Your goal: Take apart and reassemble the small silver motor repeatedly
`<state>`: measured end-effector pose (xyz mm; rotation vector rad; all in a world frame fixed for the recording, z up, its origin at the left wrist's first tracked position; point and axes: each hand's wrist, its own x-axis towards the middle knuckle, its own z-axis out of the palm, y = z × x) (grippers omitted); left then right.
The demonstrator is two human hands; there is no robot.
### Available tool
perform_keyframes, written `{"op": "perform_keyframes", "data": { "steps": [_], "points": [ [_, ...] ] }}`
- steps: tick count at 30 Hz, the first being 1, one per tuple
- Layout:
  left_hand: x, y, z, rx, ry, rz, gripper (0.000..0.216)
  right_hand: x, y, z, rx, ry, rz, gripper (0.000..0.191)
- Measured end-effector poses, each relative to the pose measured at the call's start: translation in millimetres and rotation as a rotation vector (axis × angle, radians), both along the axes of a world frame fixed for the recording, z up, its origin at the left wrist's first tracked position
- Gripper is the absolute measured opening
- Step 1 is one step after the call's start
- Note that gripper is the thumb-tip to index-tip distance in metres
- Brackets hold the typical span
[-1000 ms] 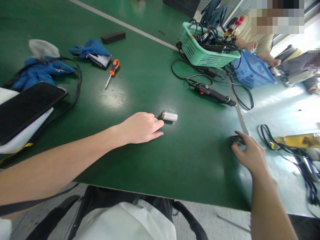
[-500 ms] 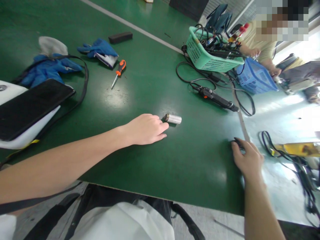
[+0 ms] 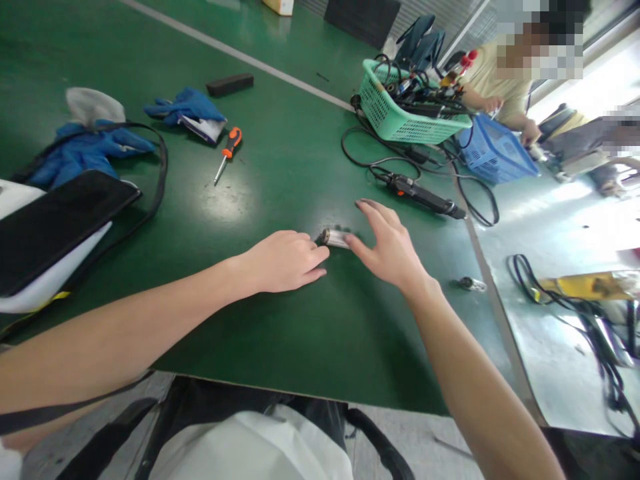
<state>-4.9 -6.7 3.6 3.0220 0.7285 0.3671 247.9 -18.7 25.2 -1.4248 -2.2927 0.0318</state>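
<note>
Head view: a small metal cylinder (image 3: 336, 237) lies on the green counter (image 3: 300, 167) between both hands. The left hand (image 3: 283, 261), loosely curled, touches one end, grip released; the right hand (image 3: 393, 250) hovers spread at the other. Lifting it likely calls for a pinch

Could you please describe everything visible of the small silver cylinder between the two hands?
The cylinder is small, shiny, silver, seemingly metal, darker at one end. It lies sideways on the green table. Fingers of the left hand touch the dark end; the thumb of the open right hand hides the other end.
</note>
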Motion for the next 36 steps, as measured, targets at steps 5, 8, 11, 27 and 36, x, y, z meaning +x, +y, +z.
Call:
{"op": "perform_keyframes", "data": {
  "steps": [5, 8, 11, 27, 36],
  "points": [
    [1, -1, 1.2, 0.019, 0.000, -0.007, 0.024, -24, 6, -15.9, -0.116, 0.033, 0.089, 0.033],
    [1, -2, 3.0, 0.024, -0.003, -0.003, 0.023, -22, -9, -16.6, -0.110, 0.056, 0.103, 0.026],
    [1, -2, 5.1, 0.017, -0.014, 0.049, 0.021, -22, -26, -12.8, -0.115, 0.071, 0.109, 0.022],
    [0, 3, 3.5, -0.043, -0.005, 0.076, 0.021, -28, -45, -8.5, -0.137, 0.095, 0.181, 0.023],
    [-1, 4, 4.6, -0.040, -0.010, 0.073, 0.020, -29, -44, -11.8, -0.152, 0.103, 0.184, 0.028]
  ]
}}
